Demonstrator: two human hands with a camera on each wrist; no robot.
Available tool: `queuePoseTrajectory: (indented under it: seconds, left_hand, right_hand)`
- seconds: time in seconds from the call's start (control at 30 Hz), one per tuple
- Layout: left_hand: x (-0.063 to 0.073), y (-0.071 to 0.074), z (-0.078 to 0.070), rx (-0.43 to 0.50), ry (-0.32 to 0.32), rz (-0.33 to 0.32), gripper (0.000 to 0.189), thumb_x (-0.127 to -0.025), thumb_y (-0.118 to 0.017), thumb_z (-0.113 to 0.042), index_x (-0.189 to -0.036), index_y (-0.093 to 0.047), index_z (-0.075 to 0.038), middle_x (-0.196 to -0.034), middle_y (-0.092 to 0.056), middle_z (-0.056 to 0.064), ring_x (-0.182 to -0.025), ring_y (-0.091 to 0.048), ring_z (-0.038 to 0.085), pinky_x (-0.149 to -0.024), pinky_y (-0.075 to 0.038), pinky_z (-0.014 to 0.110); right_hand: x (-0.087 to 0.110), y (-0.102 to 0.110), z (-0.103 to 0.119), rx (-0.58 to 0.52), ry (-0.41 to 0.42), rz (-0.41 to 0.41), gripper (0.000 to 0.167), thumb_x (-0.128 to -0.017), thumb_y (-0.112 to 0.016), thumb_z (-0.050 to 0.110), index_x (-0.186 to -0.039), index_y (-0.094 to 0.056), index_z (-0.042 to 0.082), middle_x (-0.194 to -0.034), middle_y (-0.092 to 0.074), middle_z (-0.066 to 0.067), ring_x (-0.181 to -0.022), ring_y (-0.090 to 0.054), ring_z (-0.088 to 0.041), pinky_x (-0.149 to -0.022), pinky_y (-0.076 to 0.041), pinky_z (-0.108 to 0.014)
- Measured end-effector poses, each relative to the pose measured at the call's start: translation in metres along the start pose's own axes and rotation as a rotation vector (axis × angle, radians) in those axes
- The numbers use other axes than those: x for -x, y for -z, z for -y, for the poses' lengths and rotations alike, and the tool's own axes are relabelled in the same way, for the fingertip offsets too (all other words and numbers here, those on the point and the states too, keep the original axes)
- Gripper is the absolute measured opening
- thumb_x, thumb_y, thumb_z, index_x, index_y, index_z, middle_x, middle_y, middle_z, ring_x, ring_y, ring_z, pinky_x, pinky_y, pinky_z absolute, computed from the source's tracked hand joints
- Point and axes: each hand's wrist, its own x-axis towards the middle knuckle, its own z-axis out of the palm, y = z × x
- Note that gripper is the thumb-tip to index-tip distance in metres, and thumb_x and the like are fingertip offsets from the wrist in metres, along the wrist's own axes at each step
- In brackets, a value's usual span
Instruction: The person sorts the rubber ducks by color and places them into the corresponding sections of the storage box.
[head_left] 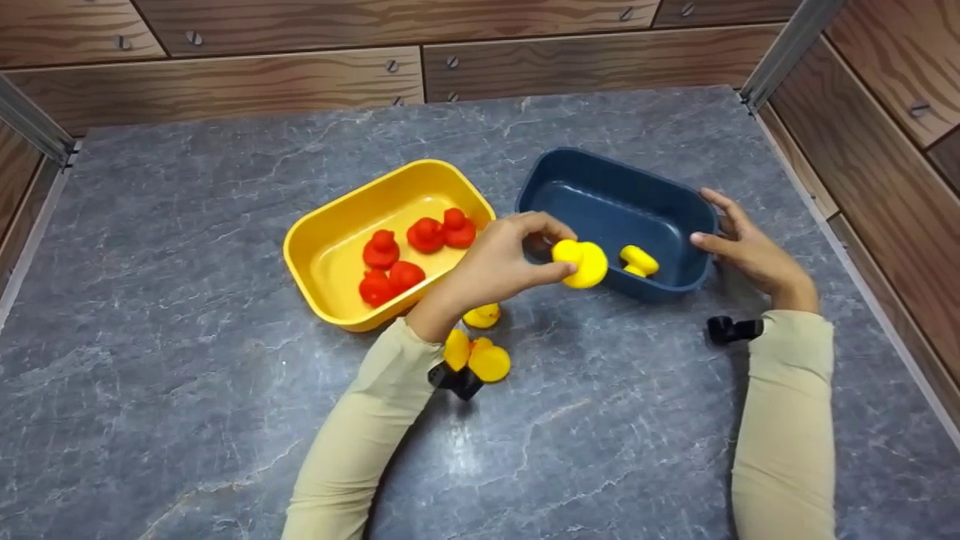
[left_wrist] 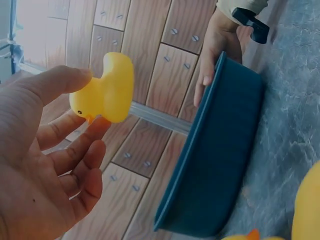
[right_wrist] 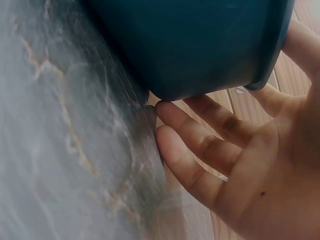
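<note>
My left hand (head_left: 517,255) pinches a yellow rubber duck (left_wrist: 117,87) between thumb and fingertips, above the near side of a dark blue bin (head_left: 607,169). Inside that bin lies another yellow duck (head_left: 639,261), tipped over. My right hand (head_left: 754,251) holds the bin's right end, thumb over the rim and fingers against the outer wall (right_wrist: 200,45). Several more yellow ducks (head_left: 490,363) lie on the table below my left wrist, partly hidden by it.
A yellow bin (head_left: 322,296) with several red ducks (head_left: 381,250) stands left of the blue one, partly behind my left forearm. Both bins rest on a grey marbled table (head_left: 187,375). Wood-patterned panels (head_left: 300,82) border its back and right side.
</note>
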Motion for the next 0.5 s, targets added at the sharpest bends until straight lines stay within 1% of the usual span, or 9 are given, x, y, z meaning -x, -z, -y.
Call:
queuePoseTrajectory:
  seconds: [0.1, 0.23, 0.3, 0.4, 0.5]
  left_hand:
    - [-0.009, -0.004, 0.002, 0.020, 0.010, -0.050, 0.031, -0.084, -0.074, -0.025, -0.111, -0.068, -0.010, -0.107, -0.067, 0.003, -0.098, -0.058, 0.018, -0.085, -0.045, 0.019]
    - [-0.021, -0.008, 0.003, 0.083, 0.024, -0.126, 0.030, -0.084, -0.075, -0.025, -0.109, -0.067, -0.011, -0.105, -0.067, 0.001, -0.100, -0.058, 0.022, -0.087, -0.046, 0.025]
    - [-0.026, -0.009, 0.003, 0.106, 0.043, -0.148, 0.029, -0.084, -0.075, -0.025, -0.110, -0.067, -0.012, -0.105, -0.066, 0.001, -0.099, -0.057, 0.021, -0.087, -0.046, 0.026]
    - [-0.035, -0.008, 0.003, 0.124, 0.084, -0.173, 0.029, -0.085, -0.074, -0.025, -0.110, -0.067, -0.013, -0.105, -0.066, 0.000, -0.098, -0.056, 0.019, -0.085, -0.045, 0.022]
    - [-0.045, -0.007, 0.005, 0.129, 0.101, -0.209, 0.028, -0.085, -0.074, -0.024, -0.110, -0.067, -0.012, -0.105, -0.066, 0.000, -0.097, -0.056, 0.020, -0.082, -0.044, 0.019]
  right_hand:
    - [0.000, -0.001, 0.000, -0.044, 0.020, 0.003, 0.076, -0.096, -0.056, 0.010, -0.155, -0.009, 0.020, -0.152, -0.022, -0.028, -0.106, -0.059, 0.000, -0.084, -0.050, -0.014]
    - [0.001, -0.002, 0.000, -0.072, 0.037, 0.004, 0.076, -0.096, -0.057, 0.009, -0.155, -0.010, 0.018, -0.147, -0.029, -0.022, -0.105, -0.060, -0.002, -0.084, -0.051, -0.015]
    - [0.001, -0.002, 0.000, -0.066, 0.034, 0.003, 0.077, -0.096, -0.057, 0.009, -0.155, -0.009, 0.018, -0.149, -0.027, -0.024, -0.105, -0.060, -0.001, -0.083, -0.051, -0.015]
    - [0.000, -0.002, 0.000, -0.053, 0.022, 0.001, 0.077, -0.096, -0.057, 0.010, -0.155, -0.009, 0.020, -0.153, -0.019, -0.031, -0.105, -0.060, 0.000, -0.083, -0.051, -0.015]
    - [0.000, -0.001, 0.001, -0.048, 0.017, 0.003, 0.077, -0.096, -0.057, 0.010, -0.155, -0.008, 0.020, -0.154, -0.014, -0.033, -0.106, -0.059, 0.001, -0.084, -0.050, -0.014]
